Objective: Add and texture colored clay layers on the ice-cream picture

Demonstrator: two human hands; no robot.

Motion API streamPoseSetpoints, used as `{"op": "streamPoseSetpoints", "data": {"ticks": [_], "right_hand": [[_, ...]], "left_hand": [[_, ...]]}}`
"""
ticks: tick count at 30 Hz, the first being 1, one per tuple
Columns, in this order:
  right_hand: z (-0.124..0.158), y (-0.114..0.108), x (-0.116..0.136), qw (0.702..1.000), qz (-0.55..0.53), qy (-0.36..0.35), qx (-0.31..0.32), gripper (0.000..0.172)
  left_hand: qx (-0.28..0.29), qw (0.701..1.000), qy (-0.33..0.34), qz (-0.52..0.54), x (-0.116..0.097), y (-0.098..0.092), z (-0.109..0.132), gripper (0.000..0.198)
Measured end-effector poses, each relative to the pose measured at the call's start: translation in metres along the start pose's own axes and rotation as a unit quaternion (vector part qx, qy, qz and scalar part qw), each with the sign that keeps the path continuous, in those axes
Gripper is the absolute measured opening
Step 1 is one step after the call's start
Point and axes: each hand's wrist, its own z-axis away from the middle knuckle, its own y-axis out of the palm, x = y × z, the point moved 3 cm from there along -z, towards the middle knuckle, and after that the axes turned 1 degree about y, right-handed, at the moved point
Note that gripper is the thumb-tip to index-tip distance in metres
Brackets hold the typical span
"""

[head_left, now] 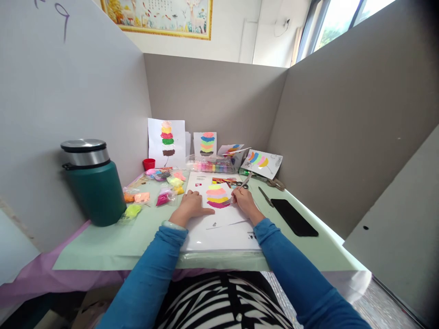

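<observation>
On the white sheet (221, 218) lies a stack of curved clay bands (217, 193) in pale yellow, pink, lilac, yellow and magenta. My right hand (244, 201) grips a metal fork (245, 181), its handle slanting up and its tines touching the right side of the lower bands. To the left of the bands, my left hand (192, 205) rests on the paper, thumb stretched toward the magenta band, holding nothing. Beneath the sheet is a larger white pad (219, 240).
Bagged clay (164, 195) in several colours lies left, near a green flask (94, 187) and a red cup (148, 164). Finished pictures (167, 141) lean at the back behind a clear clay box (212, 165). A black phone (294, 217) and a knife (265, 196) lie right. Partitions (216, 91) enclose the table.
</observation>
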Motion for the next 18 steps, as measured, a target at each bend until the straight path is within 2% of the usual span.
{"op": "streamPoseSetpoints", "data": {"ticks": [9,18], "right_hand": [[-0.004,-0.014,-0.006,0.999,0.021,0.031,-0.032,0.019],[-0.001,-0.025,-0.003,0.996,0.041,0.015,-0.077,0.019]], "left_hand": [[-0.003,1.000,0.003,0.000,0.000,-0.001,0.001,0.082],[-0.004,1.000,0.005,0.005,-0.001,-0.001,0.001,0.082]]}}
